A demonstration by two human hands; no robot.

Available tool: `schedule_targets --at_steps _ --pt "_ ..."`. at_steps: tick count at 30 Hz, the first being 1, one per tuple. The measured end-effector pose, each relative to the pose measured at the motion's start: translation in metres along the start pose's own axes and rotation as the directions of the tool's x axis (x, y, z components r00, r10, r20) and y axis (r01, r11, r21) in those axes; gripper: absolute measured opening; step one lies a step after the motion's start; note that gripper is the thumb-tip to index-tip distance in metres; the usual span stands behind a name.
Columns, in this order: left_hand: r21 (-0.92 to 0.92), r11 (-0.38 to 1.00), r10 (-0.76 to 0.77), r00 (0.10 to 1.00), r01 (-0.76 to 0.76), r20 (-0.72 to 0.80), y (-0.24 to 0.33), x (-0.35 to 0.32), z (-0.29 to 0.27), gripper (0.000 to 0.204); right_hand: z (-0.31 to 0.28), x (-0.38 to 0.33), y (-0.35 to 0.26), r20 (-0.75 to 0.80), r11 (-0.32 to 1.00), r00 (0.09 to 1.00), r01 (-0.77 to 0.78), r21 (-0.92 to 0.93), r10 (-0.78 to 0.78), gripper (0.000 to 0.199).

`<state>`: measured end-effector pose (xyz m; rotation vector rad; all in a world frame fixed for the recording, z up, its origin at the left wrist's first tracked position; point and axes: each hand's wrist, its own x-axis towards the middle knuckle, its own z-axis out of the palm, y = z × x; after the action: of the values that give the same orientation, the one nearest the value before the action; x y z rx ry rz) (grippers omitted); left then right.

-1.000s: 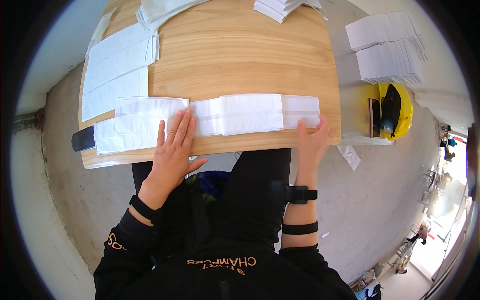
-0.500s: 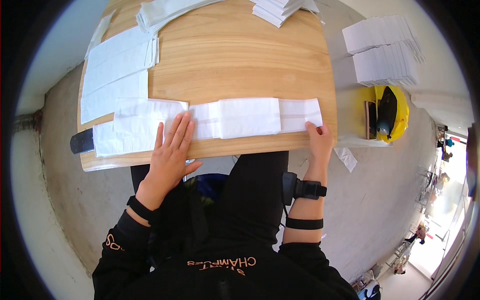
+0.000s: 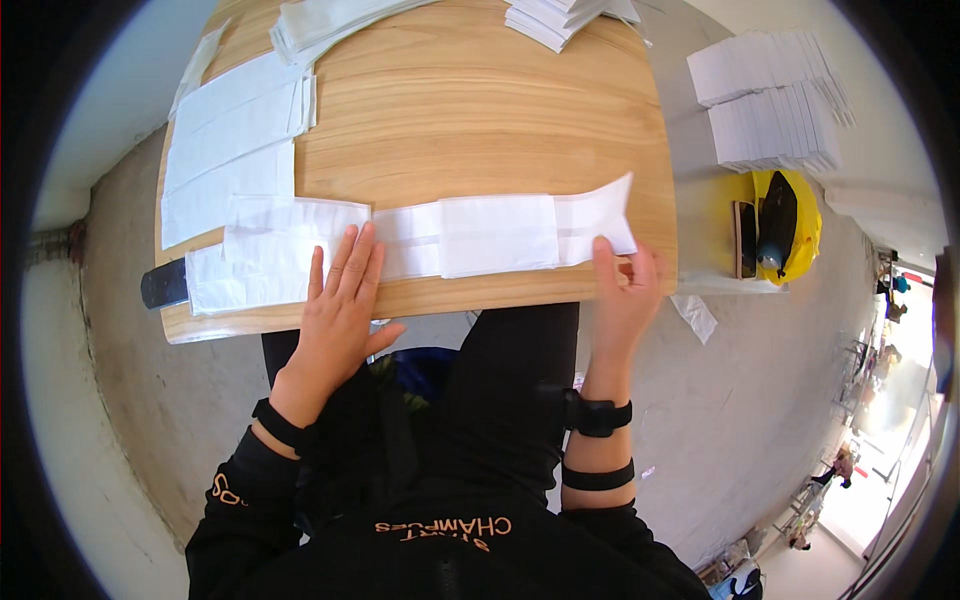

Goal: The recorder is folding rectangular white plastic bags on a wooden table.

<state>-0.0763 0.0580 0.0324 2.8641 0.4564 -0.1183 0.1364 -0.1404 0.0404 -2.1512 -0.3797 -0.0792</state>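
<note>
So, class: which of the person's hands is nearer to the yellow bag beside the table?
Right. The right hand grips the white strip's end at the table's right edge, close to the yellow bag. The left hand lies flat far across.

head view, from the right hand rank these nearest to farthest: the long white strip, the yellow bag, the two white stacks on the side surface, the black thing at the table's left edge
From the right hand:
1. Long white strip, its lifted right end at the fingertips.
2. Yellow bag, just right, off the table.
3. Two white stacks, up and right.
4. Black thing, far left edge.
</note>
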Motion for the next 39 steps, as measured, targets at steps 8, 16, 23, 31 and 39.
schedule_targets --at_steps 8,16,23,31,39 --pt "-0.606 0.796 -0.133 0.972 -0.011 -0.193 0.027 0.019 -0.011 0.057 0.038 -0.023 -0.022 0.216 0.934 0.91 0.336 0.121 -0.355 0.014" --pt "-0.529 0.847 -0.113 0.959 -0.043 -0.259 0.038 0.029 -0.001 0.053 0.05 -0.025 -0.008 0.346 0.9 0.84 0.435 0.031 -0.418 0.016" --pt "-0.471 0.879 -0.061 0.962 -0.074 -0.265 0.041 0.03 0.001 0.055 0.053 -0.024 -0.005 0.35 0.903 0.841 0.428 0.039 -0.413 0.018" --pt "-0.454 0.888 -0.044 0.971 -0.069 -0.235 0.043 0.026 0.005 0.057 0.06 -0.023 -0.01 0.33 0.899 0.841 0.432 0.07 -0.43 0.017" --pt "-0.349 0.922 0.082 0.967 -0.166 -0.241 0.048 0.03 0.0 0.072 0.063 -0.028 -0.012 0.353 0.913 0.845 0.401 0.081 -0.402 0.014"
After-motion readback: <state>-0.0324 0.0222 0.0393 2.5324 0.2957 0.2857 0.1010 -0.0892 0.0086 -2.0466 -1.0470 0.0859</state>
